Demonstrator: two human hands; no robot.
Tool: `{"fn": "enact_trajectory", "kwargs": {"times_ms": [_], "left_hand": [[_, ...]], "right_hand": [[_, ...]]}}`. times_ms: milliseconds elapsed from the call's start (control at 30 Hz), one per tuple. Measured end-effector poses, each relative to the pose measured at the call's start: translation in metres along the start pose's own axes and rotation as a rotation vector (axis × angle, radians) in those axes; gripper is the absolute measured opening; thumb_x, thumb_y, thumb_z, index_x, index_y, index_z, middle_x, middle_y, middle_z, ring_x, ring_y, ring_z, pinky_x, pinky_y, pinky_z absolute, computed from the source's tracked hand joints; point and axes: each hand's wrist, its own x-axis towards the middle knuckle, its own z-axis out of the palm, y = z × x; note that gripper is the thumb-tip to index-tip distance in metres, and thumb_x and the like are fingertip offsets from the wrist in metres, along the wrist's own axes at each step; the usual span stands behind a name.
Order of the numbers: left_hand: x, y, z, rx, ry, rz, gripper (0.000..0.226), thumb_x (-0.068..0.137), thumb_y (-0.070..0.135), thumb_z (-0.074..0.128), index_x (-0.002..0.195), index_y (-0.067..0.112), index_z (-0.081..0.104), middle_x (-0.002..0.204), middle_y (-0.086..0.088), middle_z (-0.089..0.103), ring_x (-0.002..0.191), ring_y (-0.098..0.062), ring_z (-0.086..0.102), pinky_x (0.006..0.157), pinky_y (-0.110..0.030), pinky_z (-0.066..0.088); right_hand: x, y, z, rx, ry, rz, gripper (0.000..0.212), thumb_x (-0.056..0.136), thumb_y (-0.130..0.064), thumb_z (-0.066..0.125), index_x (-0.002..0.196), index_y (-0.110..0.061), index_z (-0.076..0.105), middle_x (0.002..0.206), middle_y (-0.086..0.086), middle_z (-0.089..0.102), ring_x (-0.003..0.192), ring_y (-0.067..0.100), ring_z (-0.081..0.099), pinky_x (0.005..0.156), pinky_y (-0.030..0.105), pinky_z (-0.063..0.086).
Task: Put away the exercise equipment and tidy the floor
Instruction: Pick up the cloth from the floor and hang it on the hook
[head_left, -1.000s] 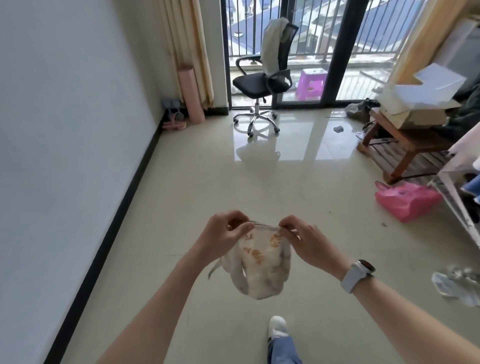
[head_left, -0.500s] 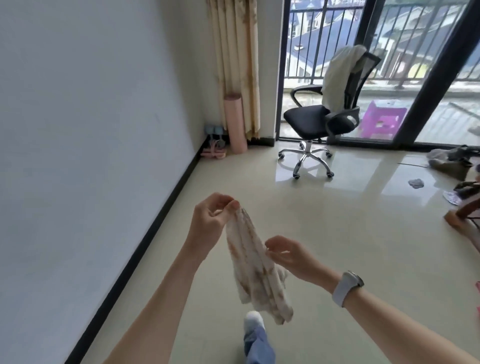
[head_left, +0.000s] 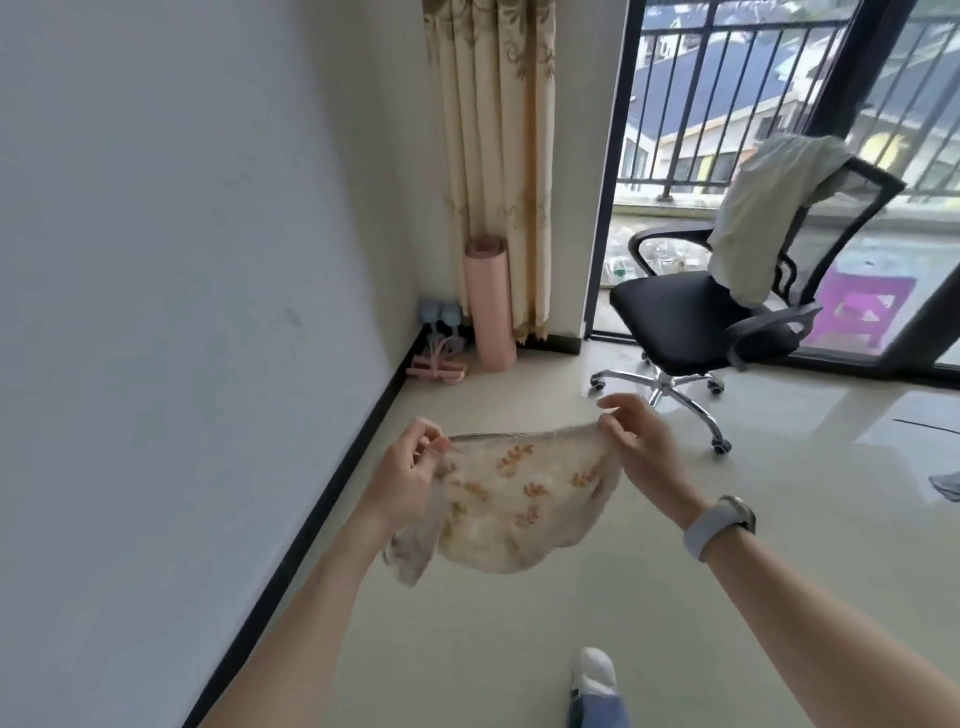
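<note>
A cream cloth with an orange leaf pattern hangs spread out in front of me at chest height. My left hand pinches its upper left corner and my right hand pinches its upper right corner, so the top edge is pulled taut. In the far corner a rolled pink mat stands upright against the curtain. Beside the mat lie two light blue dumbbells and a pink pull-rope exerciser, all on the floor by the wall.
A black office chair with a pale garment over its back stands before the glass balcony door. A purple stool sits outside. A white wall with black skirting runs along the left. A small grey scrap lies at the right edge.
My right hand has taken the cloth's other corner again and the cloth is stretched wide between both hands. The view has moved closer to the corner with the mat.
</note>
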Motion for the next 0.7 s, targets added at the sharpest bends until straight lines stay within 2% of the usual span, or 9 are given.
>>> {"fn": "enact_trajectory", "kwargs": {"times_ms": [100,133,200,267,400,500,567,633,700], "left_hand": [[0.098,0.001,0.009,0.035,0.077,0.001,0.019,0.095,0.018,0.049,0.076,0.021,0.049,0.062,0.002,0.046,0.049,-0.002,0.046,0.050,-0.008,0.037],[0.125,0.004,0.010,0.051,0.105,0.015,0.019,0.094,0.018,0.051,0.075,0.021,0.050,0.062,0.002,0.046,0.049,-0.004,0.044,0.051,-0.009,0.038],[0.184,0.019,0.012,0.052,0.164,0.046,0.019,0.091,0.018,0.056,0.074,0.023,0.052,0.063,-0.001,0.050,0.051,-0.005,0.044,0.051,-0.011,0.037],[0.246,0.041,0.016,0.061,0.164,0.097,0.014,0.089,0.017,0.059,0.076,0.021,0.056,0.067,-0.005,0.055,0.056,-0.005,0.046,0.053,-0.011,0.038],[0.349,0.077,0.004,0.014,0.220,0.137,0.012,0.088,0.016,0.060,0.076,0.018,0.059,0.072,-0.007,0.061,0.063,-0.006,0.050,0.063,-0.019,0.044],[0.420,0.084,-0.017,-0.062,0.293,0.102,0.019,0.089,0.016,0.059,0.071,0.023,0.057,0.066,0.003,0.055,0.061,-0.002,0.049,0.061,-0.014,0.042],[0.467,0.084,-0.032,-0.106,0.308,0.076,0.021,0.090,0.016,0.058,0.069,0.022,0.057,0.063,0.004,0.052,0.055,0.002,0.046,0.057,-0.009,0.039],[0.516,0.081,-0.049,-0.131,0.329,0.075,0.022,0.090,0.016,0.058,0.069,0.021,0.058,0.059,0.007,0.050,0.051,0.002,0.044,0.054,-0.008,0.036],[0.566,0.077,-0.070,-0.135,0.356,0.101,0.023,0.090,0.015,0.058,0.068,0.020,0.057,0.050,0.014,0.048,0.048,0.003,0.042,0.051,-0.007,0.034]], "right_hand": [[0.102,0.009,0.012,-0.011,-0.232,-0.071,0.029,0.089,0.004,0.047,0.111,-0.010,0.059,0.076,-0.008,0.048,0.067,-0.005,0.053,0.058,0.002,0.040],[0.126,0.012,0.015,-0.050,-0.402,-0.075,0.024,0.089,0.002,0.047,0.104,-0.013,0.060,0.075,-0.009,0.046,0.065,-0.002,0.051,0.057,0.004,0.040],[0.185,0.017,0.023,-0.278,-0.790,-0.068,0.021,0.089,-0.010,0.051,0.072,-0.020,0.057,0.065,-0.008,0.044,0.056,-0.001,0.043,0.055,0.013,0.035],[0.252,0.018,0.035,-0.436,-0.973,-0.057,0.027,0.086,-0.018,0.054,0.060,-0.024,0.048,0.062,-0.008,0.045,0.057,0.002,0.038,0.055,0.016,0.031],[0.363,-0.002,0.072,-0.175,-1.007,-0.059,0.024,0.084,-0.008,0.059,0.065,-0.016,0.049,0.068,-0.003,0.047,0.068,0.011,0.042,0.063,0.025,0.032],[0.434,-0.021,0.103,-0.007,-0.985,-0.100,0.007,0.086,-0.013,0.062,0.082,-0.009,0.058,0.078,0.000,0.057,0.077,0.009,0.052,0.071,0.025,0.039],[0.481,-0.030,0.126,0.018,-0.943,-0.159,0.016,0.087,-0.021,0.061,0.091,-0.006,0.061,0.083,0.007,0.061,0.079,0.010,0.055,0.074,0.026,0.043],[0.529,-0.040,0.150,0.026,-0.877,-0.222,0.025,0.086,-0.029,0.060,0.091,-0.005,0.062,0.084,0.021,0.061,0.077,0.018,0.054,0.070,0.035,0.044],[0.579,-0.053,0.175,0.047,-0.804,-0.298,0.022,0.085,-0.028,0.059,0.085,-0.007,0.062,0.080,0.019,0.061,0.073,0.018,0.051,0.067,0.036,0.041]]}}
